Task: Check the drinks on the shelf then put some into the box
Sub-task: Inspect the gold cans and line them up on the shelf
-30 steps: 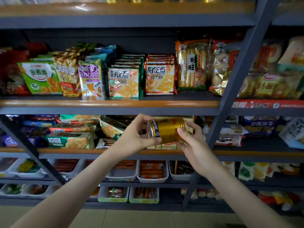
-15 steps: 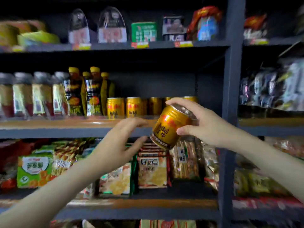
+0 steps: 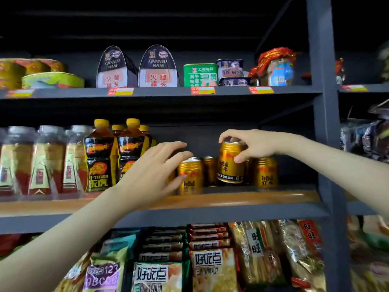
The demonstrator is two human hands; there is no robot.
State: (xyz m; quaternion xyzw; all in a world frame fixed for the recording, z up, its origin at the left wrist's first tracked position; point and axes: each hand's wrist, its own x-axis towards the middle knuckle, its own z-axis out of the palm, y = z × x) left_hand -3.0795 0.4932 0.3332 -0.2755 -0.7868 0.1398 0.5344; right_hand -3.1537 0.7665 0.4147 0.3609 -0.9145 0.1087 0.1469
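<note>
The right hand [image 3: 254, 146] grasped a gold can [image 3: 230, 165] from above, thumb and fingers curled round its top rim. The short metal cylinder hung almost upright with its printed label facing out and its base seemingly just clear of the shelf [image 3: 263, 199]. A top grip like that suits threading a can between close neighbours without knocking them. The left hand [image 3: 151, 173] was released, fingers spread and gently bent, holding nothing, poised in front of another can [image 3: 190, 178] at the front of the row; whether its thumb touched that can I could not tell. More cans [image 3: 265, 173] stood just beside and behind the held one, all glossy gold with silvery lids, smooth and rigid, probably slick yet easy to pinch. To the left stood dark plastic bottles [image 3: 101, 159] with yellow caps, then clear bottles [image 3: 21, 161] with shiny labels. The shelf showed an orange-brown, wood-like board on a grey metal frame. The box was not in view; the checking step appeared to be the one in hand.
</note>
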